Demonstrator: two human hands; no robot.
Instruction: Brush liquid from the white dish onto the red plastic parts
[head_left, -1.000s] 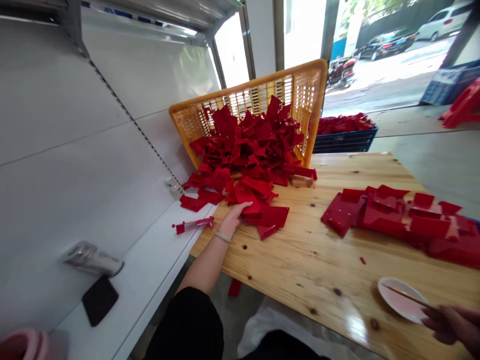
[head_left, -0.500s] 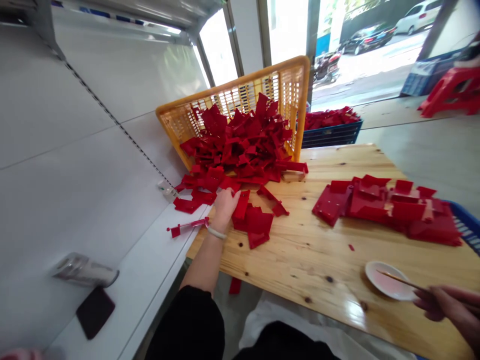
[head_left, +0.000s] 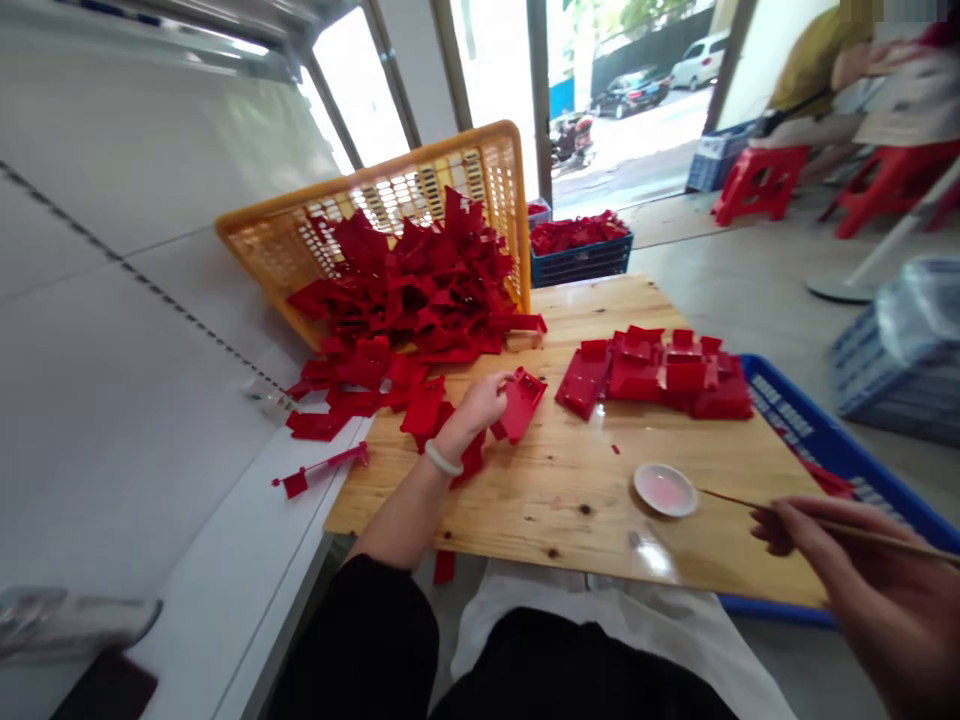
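My left hand pinches a flat red plastic part by its left edge, a little above the wooden table. Several like parts lie under and beside that wrist, some hidden by it. In my right hand is a thin brush, gripped like a pen, with its tip just right of a small white dish. Pinkish liquid covers the bottom of the dish. Beyond it sits a row of red plastic parts, overlapping one another.
A tipped yellow crate spills red parts onto the table's far left. A blue crate stands below the right edge, another blue crate behind. Left is a white ledge. Two people sit on red stools far right.
My left hand has lifted a red part from the pile and carried it right. The brush tip has left the dish and is now beside it. My view has turned right.
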